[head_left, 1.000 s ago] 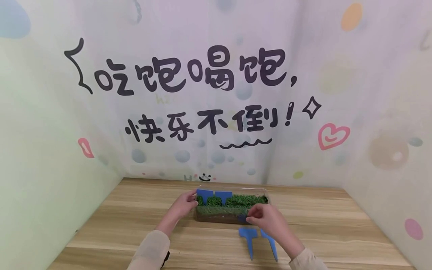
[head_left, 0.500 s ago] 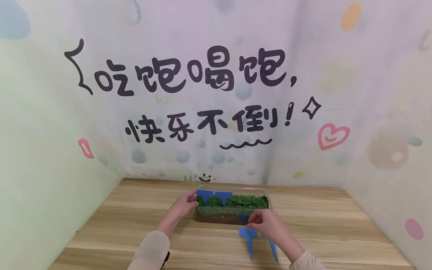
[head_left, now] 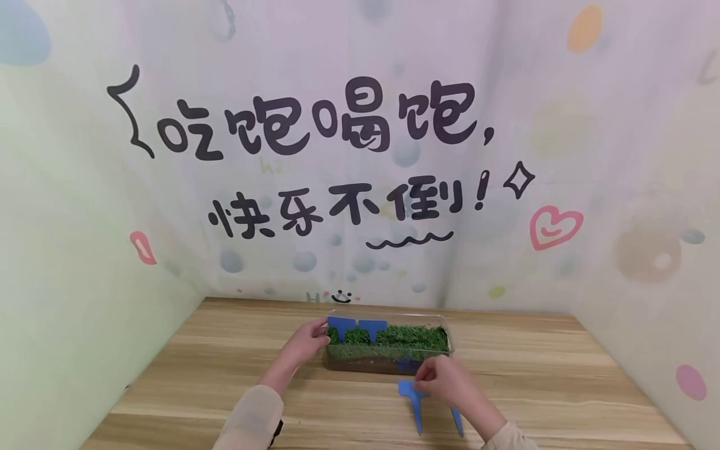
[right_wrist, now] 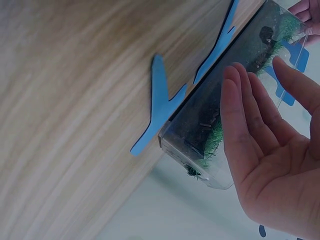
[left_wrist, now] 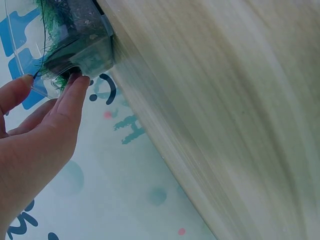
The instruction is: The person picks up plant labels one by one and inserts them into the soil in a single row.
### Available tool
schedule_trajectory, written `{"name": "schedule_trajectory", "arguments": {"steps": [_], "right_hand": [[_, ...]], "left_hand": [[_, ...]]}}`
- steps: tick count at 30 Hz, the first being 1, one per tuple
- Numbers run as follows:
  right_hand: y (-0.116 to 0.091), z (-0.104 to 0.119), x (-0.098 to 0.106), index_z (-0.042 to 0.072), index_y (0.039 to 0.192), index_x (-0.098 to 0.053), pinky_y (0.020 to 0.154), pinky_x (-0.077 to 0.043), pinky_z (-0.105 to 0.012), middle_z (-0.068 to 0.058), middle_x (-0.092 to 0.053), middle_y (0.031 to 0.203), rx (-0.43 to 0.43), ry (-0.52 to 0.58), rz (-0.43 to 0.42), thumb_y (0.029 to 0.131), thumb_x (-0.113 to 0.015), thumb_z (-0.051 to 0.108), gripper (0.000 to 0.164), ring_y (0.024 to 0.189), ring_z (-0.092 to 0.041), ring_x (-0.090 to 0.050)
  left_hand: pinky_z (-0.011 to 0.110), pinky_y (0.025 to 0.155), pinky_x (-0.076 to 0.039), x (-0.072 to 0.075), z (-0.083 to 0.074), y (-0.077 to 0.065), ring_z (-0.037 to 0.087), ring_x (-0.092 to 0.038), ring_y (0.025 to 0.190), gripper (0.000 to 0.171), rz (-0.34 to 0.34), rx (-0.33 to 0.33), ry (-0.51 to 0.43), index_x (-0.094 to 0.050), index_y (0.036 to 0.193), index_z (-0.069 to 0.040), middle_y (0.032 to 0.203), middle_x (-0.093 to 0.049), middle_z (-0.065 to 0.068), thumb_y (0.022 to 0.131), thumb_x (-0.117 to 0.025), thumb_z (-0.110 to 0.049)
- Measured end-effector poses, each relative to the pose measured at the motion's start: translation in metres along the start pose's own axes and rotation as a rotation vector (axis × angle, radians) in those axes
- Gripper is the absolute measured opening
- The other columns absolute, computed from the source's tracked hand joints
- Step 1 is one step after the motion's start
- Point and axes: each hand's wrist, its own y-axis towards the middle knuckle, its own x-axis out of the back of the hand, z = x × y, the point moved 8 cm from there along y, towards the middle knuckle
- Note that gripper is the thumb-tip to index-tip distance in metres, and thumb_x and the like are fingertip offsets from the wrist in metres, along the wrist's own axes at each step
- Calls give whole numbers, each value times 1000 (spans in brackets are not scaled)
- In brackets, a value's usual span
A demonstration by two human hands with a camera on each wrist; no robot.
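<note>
A clear plastic box (head_left: 360,362) holds dark soil and green grass. Two blue T-shaped plant labels stand upright in its left part: a left label (head_left: 341,323) and a right label (head_left: 372,325). My left hand (head_left: 305,342) grips the box's left end, its thumb at the rim in the left wrist view. Two more blue plant labels lie on the table before the box, one label (head_left: 417,409) in fuller view and another label (head_left: 457,422) partly hidden by my right hand (head_left: 444,377). That hand hovers above them with relaxed fingers; the right wrist view shows nothing between them.
The wood-grain table (head_left: 562,381) extends on both sides of the box. Behind it rises a pale printed backdrop (head_left: 315,262) with black lettering, and similar side walls flank the table.
My right hand has drawn back slightly from the box's front, downward in the head view, over the loose plant labels. The left hand and box stay put.
</note>
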Motion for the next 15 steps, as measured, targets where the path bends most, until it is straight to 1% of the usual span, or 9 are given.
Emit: {"name": "schedule_trajectory", "arguments": {"steps": [4, 7, 11, 15], "right_hand": [[0, -2, -1, 9, 82, -72, 57, -47, -25, 2, -66, 74, -15, -5, 8, 83, -79, 17, 10, 66, -10, -57], [0, -3, -2, 9, 81, -73, 57, -47, -26, 2, -66, 72, -9, -15, 10, 83, -79, 16, 10, 65, -10, -57], [-1, -3, -4, 10, 78, -73, 55, -46, -26, 3, -66, 68, 2, -33, 21, 82, -79, 16, 10, 62, -10, -57], [-2, -4, -5, 10, 75, -72, 54, -45, -26, 4, -65, 64, -7, -48, 34, 81, -80, 17, 12, 60, -11, -56]], "left_hand": [[52, 105, -49, 0, -1, 0, 46, -46, 136, 54, 2, -6, 1, -36, 148, 11, 145, -47, 34, 98, -52, 2], [52, 106, -49, 0, 0, 0, 46, -46, 136, 54, -2, -4, -5, -36, 149, 11, 145, -47, 34, 98, -52, 2], [52, 106, -48, -1, 0, 1, 47, -46, 136, 54, -2, 0, -13, -35, 149, 11, 145, -46, 34, 98, -52, 3], [52, 106, -48, -1, 1, 1, 47, -45, 137, 54, -1, 2, -18, -35, 149, 10, 146, -46, 34, 98, -51, 3]]}}
